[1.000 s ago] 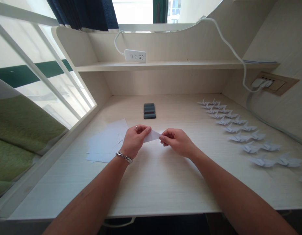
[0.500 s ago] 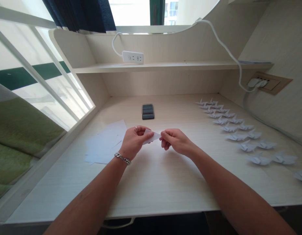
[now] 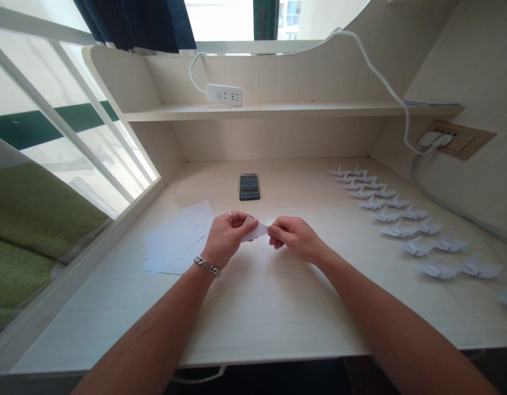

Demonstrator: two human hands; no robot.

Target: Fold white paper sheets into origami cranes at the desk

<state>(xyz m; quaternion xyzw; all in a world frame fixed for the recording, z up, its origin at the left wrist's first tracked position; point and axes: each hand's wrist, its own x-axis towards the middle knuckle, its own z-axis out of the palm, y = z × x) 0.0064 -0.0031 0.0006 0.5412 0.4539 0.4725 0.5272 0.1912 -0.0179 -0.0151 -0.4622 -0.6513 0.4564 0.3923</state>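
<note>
A small folded piece of white paper (image 3: 257, 229) is held above the middle of the desk. My left hand (image 3: 226, 236), with a ring and a chain bracelet, pinches its wide end between thumb and fingers. At the narrow tip on the other side, my right hand (image 3: 292, 236) grips the paper with thumb and forefinger. Its remaining fingers are curled in. Part of the paper is hidden behind my left thumb. Loose white sheets (image 3: 177, 238) lie in an uneven pile beside my left hand.
Folded paper cranes (image 3: 417, 247) stand in two rows along the desk's right side. A dark flat object (image 3: 249, 187), blurred on top, lies beyond my hands. On the shelf (image 3: 286, 109) rests a white power strip (image 3: 224, 95); a cable runs to the wall socket (image 3: 456, 139).
My right hand has shifted slightly left, closer to my left hand, along the paper's tip. The view has moved a little. Both hands keep hold of the paper.
</note>
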